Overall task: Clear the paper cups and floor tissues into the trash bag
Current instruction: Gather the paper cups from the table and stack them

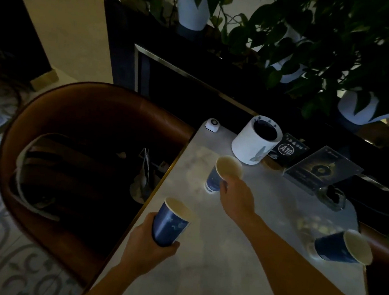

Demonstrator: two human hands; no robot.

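The left hand (149, 244) is wrapped around a blue paper cup (171, 223), holding it tilted over the near-left edge of the marble table (237, 268). Farther along the table, the right hand (237, 195) pinches a second cup (221, 175) at its rim. A third cup (342, 246) lies tipped at the table's right edge.

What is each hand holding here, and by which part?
Left hand grips a blue paper cup around its base. Right hand grasps a second cup by its side below the rim.
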